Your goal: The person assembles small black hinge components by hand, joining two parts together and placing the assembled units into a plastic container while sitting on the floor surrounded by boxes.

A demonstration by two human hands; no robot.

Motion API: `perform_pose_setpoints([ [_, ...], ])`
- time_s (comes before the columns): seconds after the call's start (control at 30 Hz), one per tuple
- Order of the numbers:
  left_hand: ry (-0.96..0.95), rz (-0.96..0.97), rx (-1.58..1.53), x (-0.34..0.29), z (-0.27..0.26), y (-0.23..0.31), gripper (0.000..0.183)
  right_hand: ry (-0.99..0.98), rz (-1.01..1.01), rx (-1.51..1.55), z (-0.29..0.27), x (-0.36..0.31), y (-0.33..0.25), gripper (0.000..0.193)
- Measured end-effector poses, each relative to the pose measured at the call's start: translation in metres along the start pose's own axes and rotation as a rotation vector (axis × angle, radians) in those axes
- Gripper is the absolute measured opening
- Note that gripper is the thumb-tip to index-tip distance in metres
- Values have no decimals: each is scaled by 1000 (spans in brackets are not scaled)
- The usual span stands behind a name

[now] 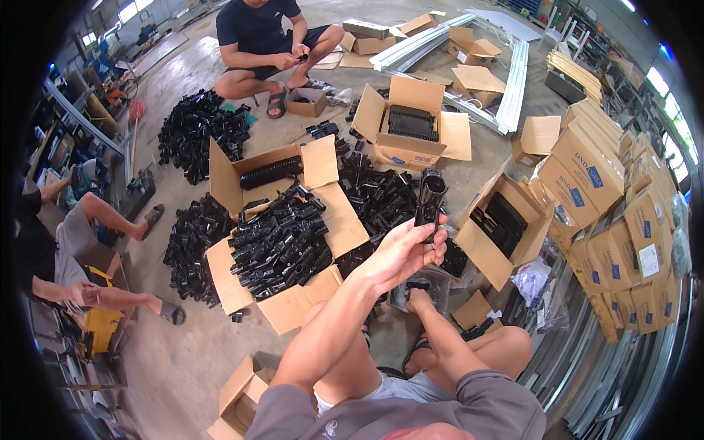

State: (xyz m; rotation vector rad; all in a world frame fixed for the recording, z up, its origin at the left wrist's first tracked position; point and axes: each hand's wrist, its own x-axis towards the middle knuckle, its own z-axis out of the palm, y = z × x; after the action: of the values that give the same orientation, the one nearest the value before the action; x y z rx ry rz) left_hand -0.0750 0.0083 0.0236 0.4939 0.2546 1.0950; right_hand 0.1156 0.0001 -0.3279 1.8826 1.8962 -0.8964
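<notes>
My left hand is raised in front of me, its fingers closed round a glossy black tubular fitting. The fitting stands upright with its open end on top. Lower down, my right hand is curled at a clear plastic container of small dark parts between my legs. Its fingertips are hidden, so what they hold cannot be made out. Ahead of my left hand lies a heap of black fittings. Left of it, an open cardboard box is piled with similar black fittings.
More heaps of black parts lie on the concrete floor. Open boxes stand ahead and right. Stacked cartons and long metal profiles line the right. One person sits ahead holding a black part; another person sits left.
</notes>
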Motion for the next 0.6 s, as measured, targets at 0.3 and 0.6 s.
perform_pose_setpoints([
  [0.3,93,66,162,2,0,-11,27,679,-250,1194,-139,-88,-54,14],
  [0.6,241,181,747,19,-1,-40,28,764,-695,1219,-282,-226,-95,15],
])
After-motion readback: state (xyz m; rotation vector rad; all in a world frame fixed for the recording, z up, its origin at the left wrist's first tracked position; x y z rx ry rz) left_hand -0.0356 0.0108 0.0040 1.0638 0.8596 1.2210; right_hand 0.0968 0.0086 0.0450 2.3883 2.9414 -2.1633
